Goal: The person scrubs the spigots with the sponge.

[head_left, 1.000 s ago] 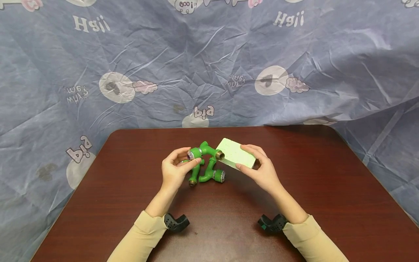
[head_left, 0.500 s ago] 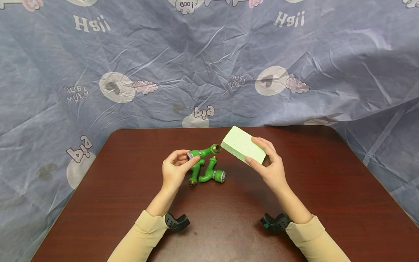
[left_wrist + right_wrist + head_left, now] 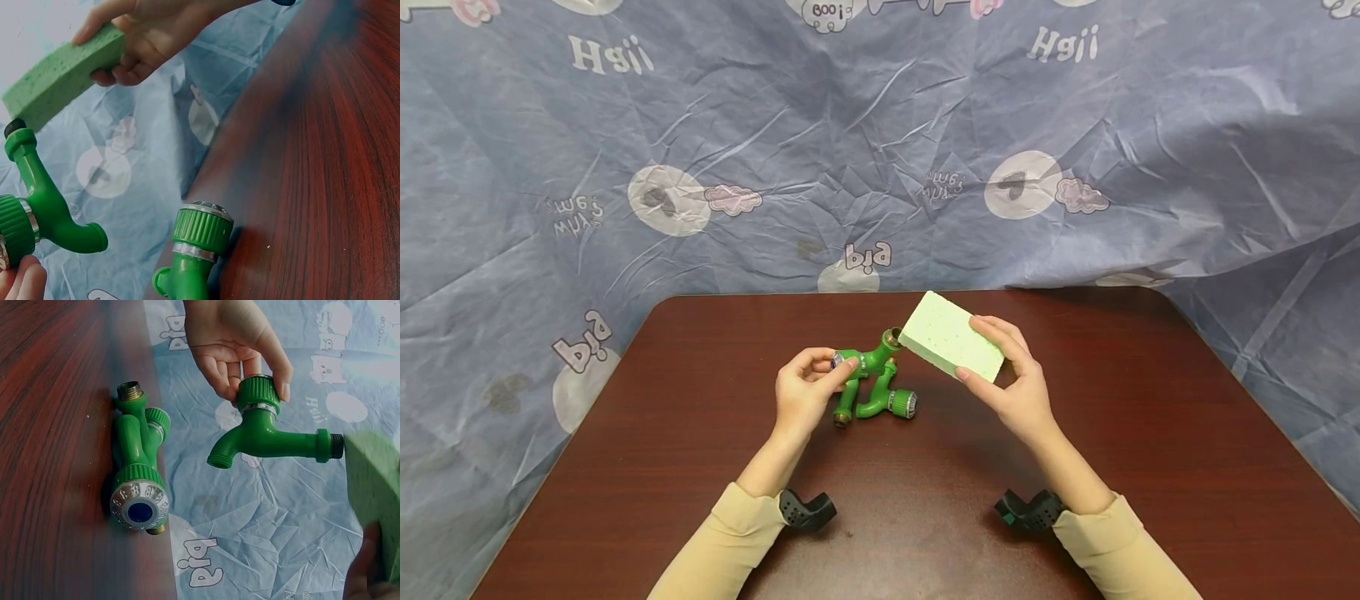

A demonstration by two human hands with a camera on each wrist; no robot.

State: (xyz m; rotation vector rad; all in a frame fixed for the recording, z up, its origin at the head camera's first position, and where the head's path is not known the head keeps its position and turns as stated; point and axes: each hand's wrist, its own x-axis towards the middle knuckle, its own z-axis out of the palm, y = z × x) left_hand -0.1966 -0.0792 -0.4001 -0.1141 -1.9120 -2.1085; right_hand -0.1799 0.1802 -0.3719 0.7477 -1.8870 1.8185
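Note:
My left hand (image 3: 805, 387) pinches the ribbed knob of a green tap (image 3: 269, 440), held up off the table. The tap's threaded inlet points toward a pale green sponge (image 3: 951, 335). Thumb and fingers of my right hand (image 3: 1018, 375) grip that block-shaped sponge by its near end. In the right wrist view the sponge's corner meets the threaded end of the tap. Below the held tap, a second green tap (image 3: 887, 400) lies on the table, its knob facing right. Partly behind my left hand lies a third green tap (image 3: 845, 404), brass thread toward me.
The dark red-brown table (image 3: 917, 517) stretches out on both sides of the arms. A blue printed cloth (image 3: 850, 150) hangs behind its far edge. Each wrist carries a black camera mount, one on the left (image 3: 807, 510) and one on the right (image 3: 1030, 510).
The sponge first moved up and right, away from the tap, then slightly back left to its threaded end. The held tap has turned in my left hand, its inlet now angled upward.

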